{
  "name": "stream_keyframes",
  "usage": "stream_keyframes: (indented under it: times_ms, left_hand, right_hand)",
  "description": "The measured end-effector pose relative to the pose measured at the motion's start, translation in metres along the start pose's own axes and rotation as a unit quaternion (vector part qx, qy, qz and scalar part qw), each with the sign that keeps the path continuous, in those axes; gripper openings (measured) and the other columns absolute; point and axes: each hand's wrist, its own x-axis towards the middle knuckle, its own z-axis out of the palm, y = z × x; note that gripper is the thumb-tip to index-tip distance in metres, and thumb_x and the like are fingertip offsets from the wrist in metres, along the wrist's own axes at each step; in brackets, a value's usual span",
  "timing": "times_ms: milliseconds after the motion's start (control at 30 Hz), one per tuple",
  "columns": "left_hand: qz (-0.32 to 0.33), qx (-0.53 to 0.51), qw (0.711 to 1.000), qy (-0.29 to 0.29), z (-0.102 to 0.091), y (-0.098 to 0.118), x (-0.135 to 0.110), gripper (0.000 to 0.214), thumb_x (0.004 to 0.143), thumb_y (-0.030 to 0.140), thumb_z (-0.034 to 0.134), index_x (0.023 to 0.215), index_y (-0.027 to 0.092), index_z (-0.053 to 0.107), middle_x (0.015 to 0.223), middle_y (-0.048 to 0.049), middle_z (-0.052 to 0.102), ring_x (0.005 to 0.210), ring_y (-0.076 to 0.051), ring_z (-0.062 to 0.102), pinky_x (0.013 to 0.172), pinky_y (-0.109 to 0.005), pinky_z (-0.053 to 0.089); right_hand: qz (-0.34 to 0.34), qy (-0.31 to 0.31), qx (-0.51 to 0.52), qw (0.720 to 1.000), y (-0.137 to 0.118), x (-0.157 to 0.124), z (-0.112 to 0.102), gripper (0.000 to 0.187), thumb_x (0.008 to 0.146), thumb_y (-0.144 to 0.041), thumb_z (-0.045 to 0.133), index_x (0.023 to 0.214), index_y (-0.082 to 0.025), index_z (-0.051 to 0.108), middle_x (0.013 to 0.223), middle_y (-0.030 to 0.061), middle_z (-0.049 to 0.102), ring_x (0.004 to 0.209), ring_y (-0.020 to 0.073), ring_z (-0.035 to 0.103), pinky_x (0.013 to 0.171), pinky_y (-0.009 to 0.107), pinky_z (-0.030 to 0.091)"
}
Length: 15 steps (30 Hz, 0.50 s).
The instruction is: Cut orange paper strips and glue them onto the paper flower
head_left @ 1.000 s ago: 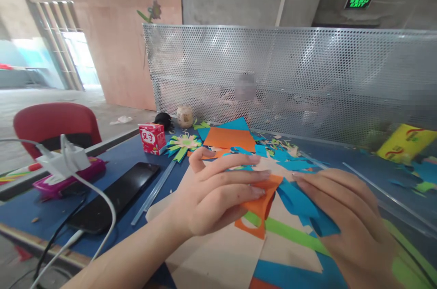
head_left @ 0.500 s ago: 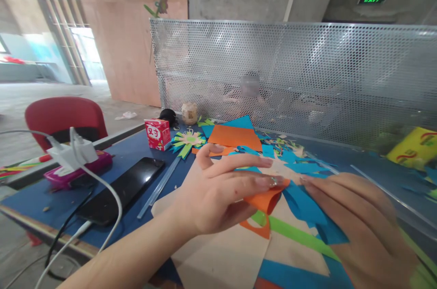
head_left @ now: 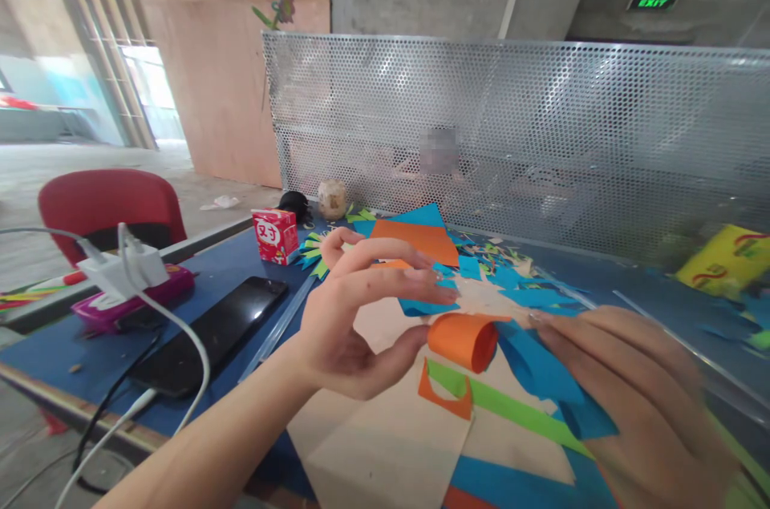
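A curled piece of orange paper (head_left: 458, 342) is rolled into a loose tube, its open end facing right. Blue paper strips (head_left: 532, 361) run from beside it to my right hand (head_left: 646, 389), whose fingers are closed on them. My left hand (head_left: 352, 317) is just left of the orange roll with fingers and thumb apart. The thumb tip is at the roll's edge; whether it touches I cannot tell. Below lie an orange scrap with a round cut-out (head_left: 445, 405), a green paper strip (head_left: 517, 409) and beige paper sheets (head_left: 378, 445).
A phone (head_left: 210, 337) on a white cable lies left, near a purple power strip (head_left: 99, 313) with white chargers. Behind are a red box (head_left: 275, 236), orange paper (head_left: 415, 242) and paper scraps. A perforated metal screen (head_left: 511, 116) borders the table. A yellow packet (head_left: 725, 260) lies right.
My left hand has let go of the orange paper and moved left, its fingers spreading. The curled roll is now uncovered. My right hand stays almost where it was.
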Motion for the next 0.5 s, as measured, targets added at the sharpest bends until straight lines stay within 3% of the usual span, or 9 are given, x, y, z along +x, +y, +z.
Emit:
stream_keyframes:
  times_ms: [167,367,500]
  left_hand:
    - [-0.014,-0.001,1.0,-0.012,0.0035,0.0058,0.0007,0.039,0.067,0.014,0.059,0.1,0.028,0.043,0.07,0.0056,0.069,0.081,-0.018,0.06,0.082,-0.04,0.034]
    - [-0.022,0.031,0.999,-0.038,0.0029,0.0095,0.0058,0.023,0.073,0.014,0.057,0.088,0.028,0.046,0.074,0.0058,0.069,0.075,-0.014,0.063,0.08,-0.037,0.034]
    - [0.003,0.064,0.998,-0.01,0.0012,0.0096,0.0062,0.022,0.071,0.012,0.06,0.085,0.025,0.049,0.073,0.0047,0.069,0.071,-0.013,0.062,0.08,-0.037,0.035]
  right_hand:
    - [-0.029,0.006,-0.011,1.0,0.0051,0.002,0.001,0.041,0.088,-0.029,0.032,0.125,-0.017,0.043,0.098,0.0131,0.059,0.09,0.0274,0.052,0.077,0.045,0.04]
    - [-0.035,-0.022,-0.013,0.999,-0.0003,0.0054,-0.001,0.033,0.085,-0.02,0.04,0.117,-0.014,0.048,0.098,0.0137,0.059,0.089,0.0259,0.051,0.075,0.045,0.041]
    - [-0.041,-0.042,0.004,0.998,-0.0012,0.0049,-0.0009,0.038,0.087,-0.019,0.036,0.123,-0.011,0.043,0.102,0.0155,0.056,0.093,0.0271,0.05,0.077,0.046,0.04]
